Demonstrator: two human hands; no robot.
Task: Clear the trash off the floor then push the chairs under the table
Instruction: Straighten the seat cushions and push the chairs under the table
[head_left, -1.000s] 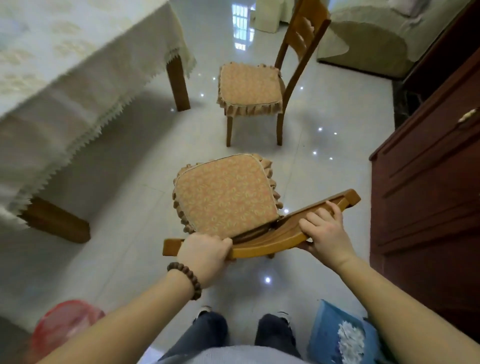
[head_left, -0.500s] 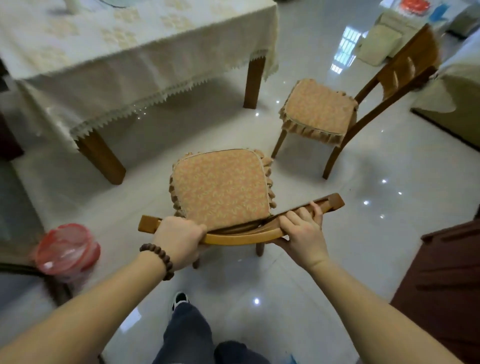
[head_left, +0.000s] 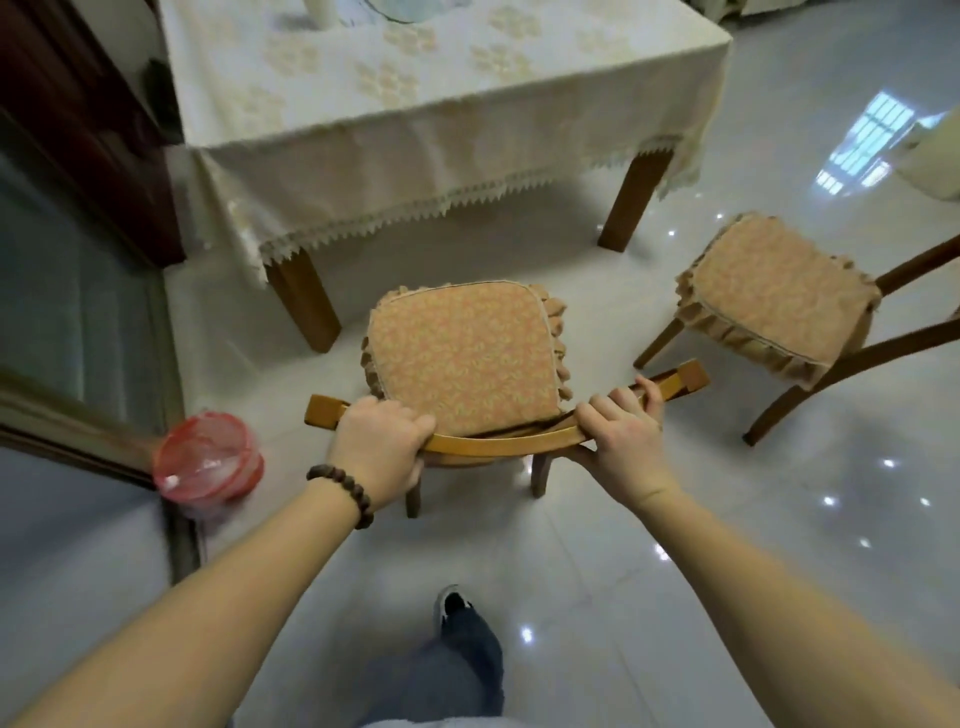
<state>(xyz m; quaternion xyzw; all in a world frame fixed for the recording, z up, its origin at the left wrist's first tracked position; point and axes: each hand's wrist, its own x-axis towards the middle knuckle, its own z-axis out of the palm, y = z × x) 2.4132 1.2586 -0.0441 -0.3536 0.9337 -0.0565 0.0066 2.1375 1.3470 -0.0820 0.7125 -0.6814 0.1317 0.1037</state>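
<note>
At your far left stands a dark wooden cabinet (head_left: 78, 119), with a glass-panelled door (head_left: 78, 322) below it. Just right of that, a red bin (head_left: 208, 457) lined with a clear plastic bag sits on the floor (head_left: 649, 519); what is inside it is too blurred to tell.

Your left hand (head_left: 379, 447), a beaded bracelet (head_left: 340, 493) on its wrist, grips the left end of the near chair's (head_left: 462, 353) curved wooden top rail, fingers curled over it. Your right hand (head_left: 621, 431) grips the right part of the same rail, so your hands are set apart, both clamped on that chair. Its padded, frilled seat faces the desk (head_left: 441, 104) but is not yet under it; it stands near the front edge, between the two front legs.

The desk wears a cream tablecloth with a lace fringe. To the right, a second chair (head_left: 774, 296) with the same cushion stands well apart from the desk, angled away.

The floor is glossy pale tile, reflecting ceiling lights and a window. Your shoe (head_left: 452, 605) and trouser leg show at the bottom.
</note>
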